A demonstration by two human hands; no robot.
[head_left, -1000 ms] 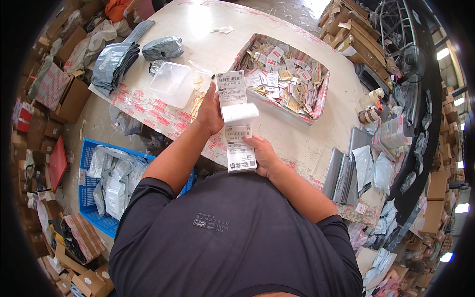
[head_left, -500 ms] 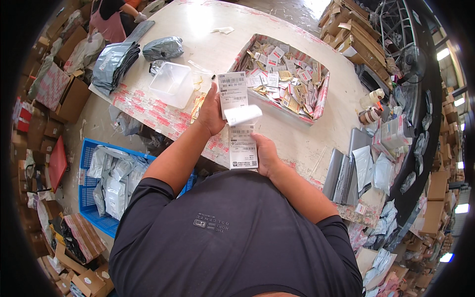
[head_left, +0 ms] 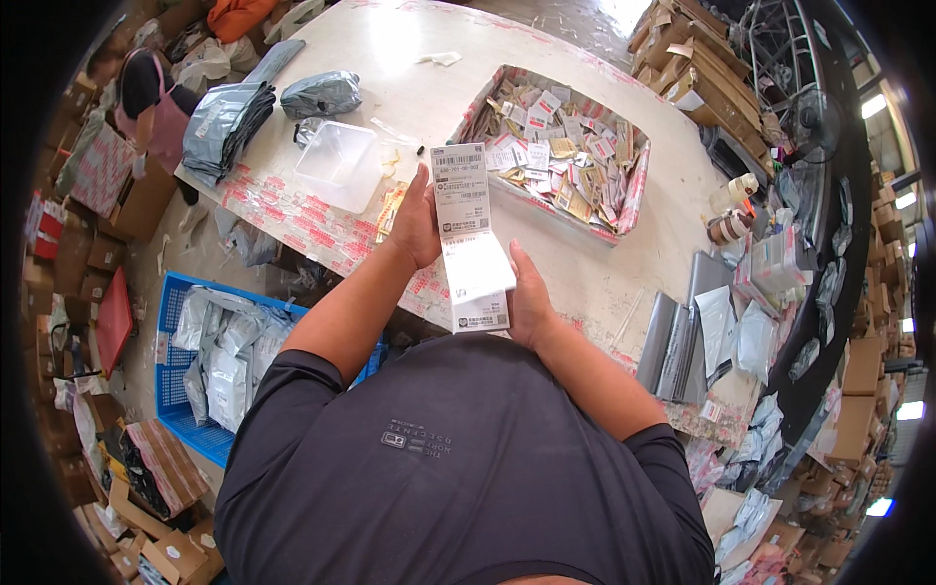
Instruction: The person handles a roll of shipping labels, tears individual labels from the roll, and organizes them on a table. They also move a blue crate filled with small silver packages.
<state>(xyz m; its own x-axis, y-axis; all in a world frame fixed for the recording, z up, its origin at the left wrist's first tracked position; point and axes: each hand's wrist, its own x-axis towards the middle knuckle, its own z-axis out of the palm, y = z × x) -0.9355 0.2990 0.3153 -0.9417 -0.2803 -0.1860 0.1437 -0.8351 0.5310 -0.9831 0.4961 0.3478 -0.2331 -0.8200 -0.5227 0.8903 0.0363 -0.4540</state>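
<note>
Between my two hands, above the table's near edge, hangs a folded strip of white shipping labels (head_left: 462, 200) with print and barcodes. My left hand (head_left: 417, 222) grips its upper section along the left side, thumb on the edge. My right hand (head_left: 529, 300) holds the lower section from the right, its thumb raised along the edge and its other fingers partly behind the paper. A middle section folds over the lower labels and partly covers them. Just beyond lies a shallow box (head_left: 629, 210) filled with many small printed cards and tags.
On the white table (head_left: 409, 97) stand a clear plastic tub (head_left: 338, 166) and grey plastic parcels (head_left: 229, 127). Grey rolls (head_left: 678, 327) lie at the right. Below left is a blue crate (head_left: 171, 380) of silver packages. A person in a pink apron (head_left: 168, 122) stands far left.
A loose fold of the label strip has come down over the lower labels, and a different label faces me on top. The person at far left has moved left and nearer.
</note>
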